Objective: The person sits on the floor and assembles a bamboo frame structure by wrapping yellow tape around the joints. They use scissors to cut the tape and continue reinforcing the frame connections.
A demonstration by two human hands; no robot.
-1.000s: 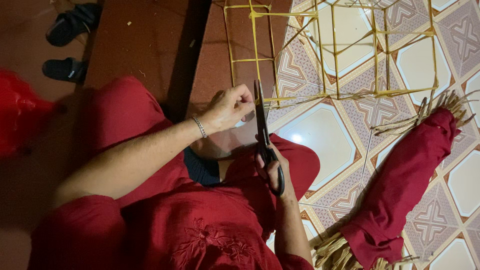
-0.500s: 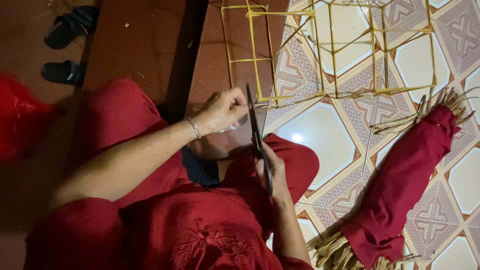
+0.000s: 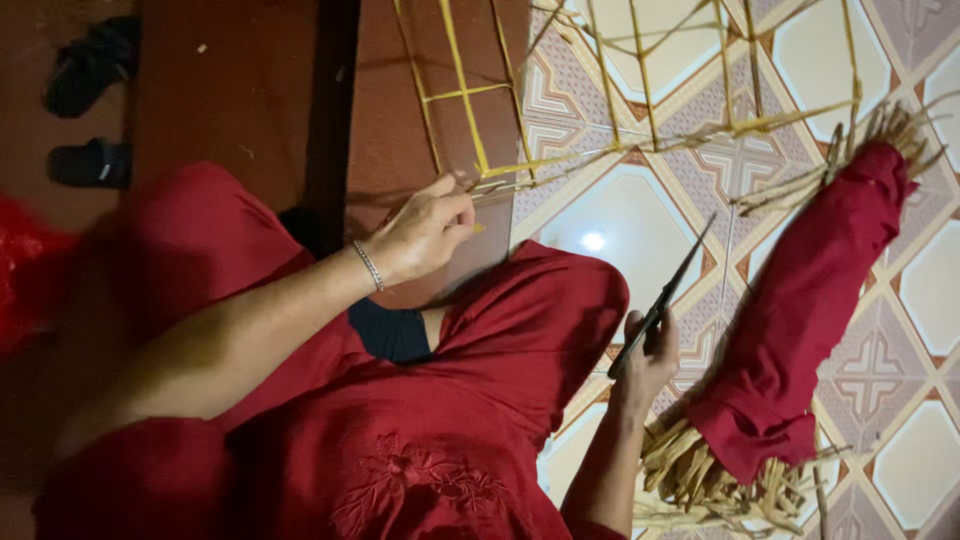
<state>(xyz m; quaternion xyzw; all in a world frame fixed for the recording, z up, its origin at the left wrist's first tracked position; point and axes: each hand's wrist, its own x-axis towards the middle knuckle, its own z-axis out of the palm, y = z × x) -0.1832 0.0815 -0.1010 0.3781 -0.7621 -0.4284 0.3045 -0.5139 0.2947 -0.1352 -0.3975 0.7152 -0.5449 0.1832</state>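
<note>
Scissors (image 3: 662,298) swung off frame (image 3: 600,150), red bundle (image 3: 810,320) nr.

Home floor used as craft spot. Glossy patterned ceramic floor tiles (image 3: 620,215), dark red-brown raised step (image 3: 230,90), pair of dark sandals (image 3: 90,110) left at edge. Person seated on floor; yellow bamboo-strip frame (image 3: 640,110) and bamboo strips bundled in red cloth (image 3: 800,310) lie on tiles.

Our left hand (image 3: 425,235) reaches toward eleven o'clock, fingertips pinched together, wrist braceleted. Our right hand (image 3: 648,358) sits at four o'clock, fingers curled closed, forearm rising from below.
</note>
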